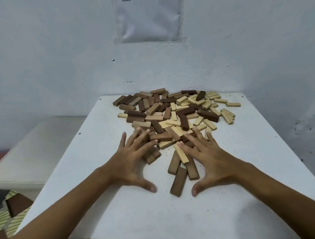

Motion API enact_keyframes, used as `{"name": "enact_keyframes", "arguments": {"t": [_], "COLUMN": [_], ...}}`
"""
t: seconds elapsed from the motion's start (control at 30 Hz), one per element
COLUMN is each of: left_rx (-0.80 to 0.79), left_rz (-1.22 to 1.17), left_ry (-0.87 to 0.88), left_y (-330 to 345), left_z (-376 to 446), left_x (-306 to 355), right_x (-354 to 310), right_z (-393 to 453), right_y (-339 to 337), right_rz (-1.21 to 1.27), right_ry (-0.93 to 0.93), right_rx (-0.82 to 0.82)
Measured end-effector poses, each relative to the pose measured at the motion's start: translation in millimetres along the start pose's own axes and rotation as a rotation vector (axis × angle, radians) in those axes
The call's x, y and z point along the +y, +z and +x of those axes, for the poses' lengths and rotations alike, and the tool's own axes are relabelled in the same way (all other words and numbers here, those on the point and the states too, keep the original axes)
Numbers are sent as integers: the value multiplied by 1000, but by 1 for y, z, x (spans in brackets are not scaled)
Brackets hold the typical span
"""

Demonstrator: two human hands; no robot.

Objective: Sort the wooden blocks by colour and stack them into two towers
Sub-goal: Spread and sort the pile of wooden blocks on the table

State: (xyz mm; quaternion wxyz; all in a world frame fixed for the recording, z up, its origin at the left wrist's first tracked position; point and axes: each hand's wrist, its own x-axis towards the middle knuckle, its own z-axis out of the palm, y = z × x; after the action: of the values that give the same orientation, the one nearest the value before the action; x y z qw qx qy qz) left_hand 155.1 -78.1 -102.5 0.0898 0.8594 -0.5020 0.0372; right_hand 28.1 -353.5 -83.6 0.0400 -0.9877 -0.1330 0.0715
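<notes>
Under and beyond the splayed fingertips (124, 134) of both hands, the blocks (173, 114) are heaped unsorted; nothing is held. They are judged light, stiff and smooth, best pinched across the long sides.

Spread left hand (131, 163) hides blocks (151, 156); fingertips blurred.

1. A white table (231, 198) stands against a white wall, its top scuffed and speckled with dark crumbs.
2. A loose heap of wooden blocks (173, 114) lies on its far half, dark brown, mid-brown and pale mixed together.
3. A few brown blocks (179, 180) lie nearer the front.
</notes>
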Motion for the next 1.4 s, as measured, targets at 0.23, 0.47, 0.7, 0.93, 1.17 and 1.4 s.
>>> {"name": "enact_keyframes", "arguments": {"t": [0.23,0.47,0.7,0.93,1.17,1.4], "left_rx": [148,351,415,691,298,199], "left_rz": [-27,-187,-335,-332,-297,-163], "left_ry": [-89,-113,-209,-488,-984,-674], "left_y": [20,19,7,-1,2,11], "left_z": [42,85,135,92,119,169], "left_x": [3,-19,-38,-101,-141,-131], "right_x": [4,34,51,110,184,174], "right_z": [35,72,124,95,110,162], "right_y": [7,0,-14,-24,-26,-36], "right_rz": [-18,237,279,329,417,437], "right_ry": [40,-25,120,621,1062,906], "right_rx": [96,467,657,724,275,434]}}
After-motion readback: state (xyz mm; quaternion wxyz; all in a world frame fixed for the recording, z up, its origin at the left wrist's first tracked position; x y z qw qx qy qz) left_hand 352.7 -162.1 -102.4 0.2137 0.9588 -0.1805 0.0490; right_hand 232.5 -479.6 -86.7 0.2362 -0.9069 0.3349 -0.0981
